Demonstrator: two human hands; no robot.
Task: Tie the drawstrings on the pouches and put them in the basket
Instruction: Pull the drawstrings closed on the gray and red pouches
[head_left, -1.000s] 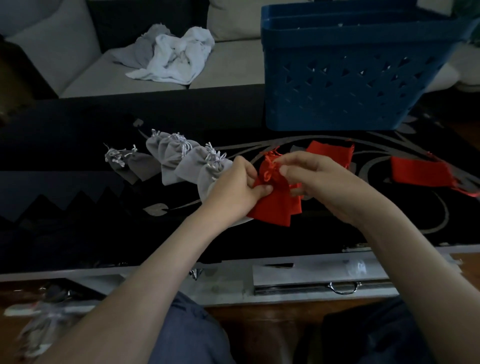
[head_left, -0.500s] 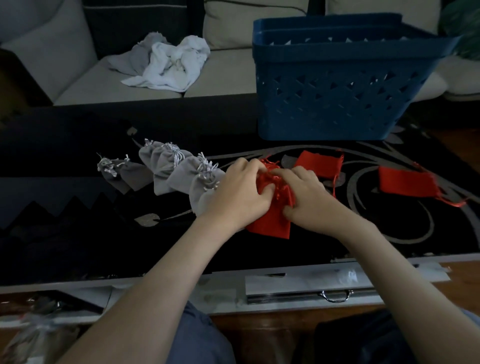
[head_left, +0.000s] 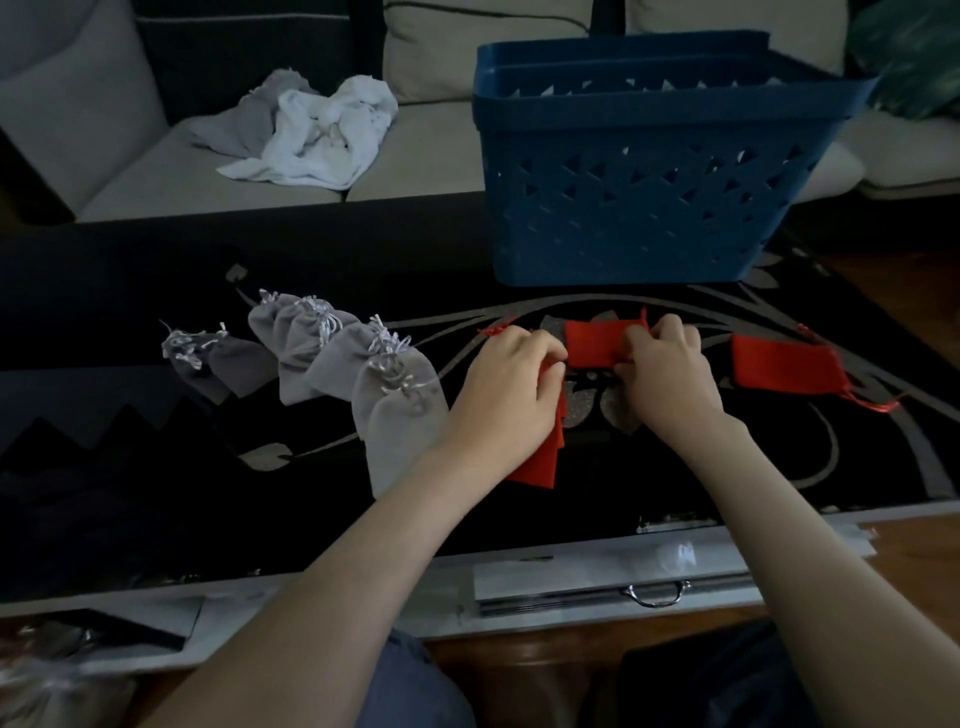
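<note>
Plainly these are soft, light cloth things that crumple and slide, best pinched at the gathered neck by the cords. The left hand (head_left: 511, 384) curls over the neck of the tied red pouch (head_left: 540, 457), whose long axis runs from the table's near edge toward the basket (head_left: 623, 208). The right hand (head_left: 665, 369) pinches the flat red pouch (head_left: 597, 344) at mid-table – it lies crosswise, mouth seemingly rightward

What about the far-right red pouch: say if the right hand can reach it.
Probably yes: the far-right red pouch lies uncovered beside the right hand, nothing between, though that hand grips the middle red pouch.
</note>
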